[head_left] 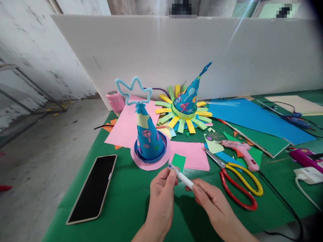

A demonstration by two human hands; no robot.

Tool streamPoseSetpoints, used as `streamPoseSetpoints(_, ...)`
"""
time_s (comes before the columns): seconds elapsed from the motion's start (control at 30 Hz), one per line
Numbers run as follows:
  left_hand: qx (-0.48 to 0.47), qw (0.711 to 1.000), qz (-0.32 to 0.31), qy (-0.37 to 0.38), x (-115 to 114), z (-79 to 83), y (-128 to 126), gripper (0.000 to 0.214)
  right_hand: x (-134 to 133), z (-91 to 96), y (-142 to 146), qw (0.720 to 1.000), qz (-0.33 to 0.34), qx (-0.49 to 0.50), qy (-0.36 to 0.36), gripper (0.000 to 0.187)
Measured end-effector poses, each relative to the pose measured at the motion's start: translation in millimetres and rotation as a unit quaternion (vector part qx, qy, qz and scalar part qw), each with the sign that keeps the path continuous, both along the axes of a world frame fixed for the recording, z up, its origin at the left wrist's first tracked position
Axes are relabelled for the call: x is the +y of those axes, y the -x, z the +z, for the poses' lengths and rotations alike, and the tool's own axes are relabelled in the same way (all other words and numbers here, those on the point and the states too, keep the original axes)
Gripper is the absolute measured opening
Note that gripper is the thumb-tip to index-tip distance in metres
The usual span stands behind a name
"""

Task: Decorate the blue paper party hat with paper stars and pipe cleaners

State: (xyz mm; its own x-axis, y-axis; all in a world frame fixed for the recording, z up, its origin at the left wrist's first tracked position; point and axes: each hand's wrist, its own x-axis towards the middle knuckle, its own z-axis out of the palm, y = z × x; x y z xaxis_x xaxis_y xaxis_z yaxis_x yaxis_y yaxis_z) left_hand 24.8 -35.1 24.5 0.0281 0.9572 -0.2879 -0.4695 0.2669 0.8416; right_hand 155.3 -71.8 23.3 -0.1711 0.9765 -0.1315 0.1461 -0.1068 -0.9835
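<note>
A white marker [185, 180] with a bluish end slants between my two hands over the front of the table. My left hand [163, 191] pinches it near the bluish end, and my right hand [209, 198] grips the other end. Just beyond the fingers lie a small green paper piece [178, 161] and pink paper sheets [196, 154]. Behind my left hand stands a blue paper cone hat [148, 141] with a pink brim and a light-blue pipe-cleaner star on top. Farther back, a second blue cone hat [188, 101] has a brim of yellow and green strips.
Scissors [228, 164] with red and yellow handles lie right of my right hand, beside a pink glue gun [242, 151] with its cord. A phone [93, 188] rests at left. Blue card [252, 114] and a white board [186, 53] are behind.
</note>
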Motion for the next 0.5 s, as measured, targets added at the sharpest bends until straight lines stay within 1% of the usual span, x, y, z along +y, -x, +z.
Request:
streamPoseSetpoints(0.07,0.007,1.0,-0.01,-0.007,0,0.0,1,0.018,2,-2.0,2,0.991,-0.01,0.107,0.074,0.033)
streamPoseSetpoints(0.1,0.015,1.0,-0.017,-0.012,1,-0.2,2,0.019,2,-2.8,2,0.98,-0.014,0.163,0.112,0.033)
streamPoseSetpoints(0.17,0.032,0.999,-0.03,-0.025,1,-1.1,4,0.018,3,-3.6,4,0.949,-0.018,0.261,0.178,0.033)
streamPoseSetpoints(0.23,0.044,0.998,-0.042,-0.035,1,-2.6,7,0.017,3,-3.5,6,0.917,-0.021,0.329,0.226,0.031)
streamPoseSetpoints(0.3,0.049,0.997,-0.049,-0.037,0,-4.1,9,0.017,3,-3.7,8,0.892,-0.023,0.373,0.254,0.03)
streamPoseSetpoints(0.37,0.05,0.997,-0.049,-0.032,-2,-5.7,11,0.017,1,-5.3,11,0.879,-0.024,0.395,0.266,0.03)
streamPoseSetpoints(0.43,0.051,0.997,-0.045,-0.023,-5,-7.7,13,0.016,0,-9.0,15,0.875,-0.025,0.4,0.271,0.031)
streamPoseSetpoints(0.5,0.054,0.998,-0.041,-0.013,-8,-10.3,15,0.016,-2,-14.0,19,0.878,-0.026,0.392,0.274,0.034)
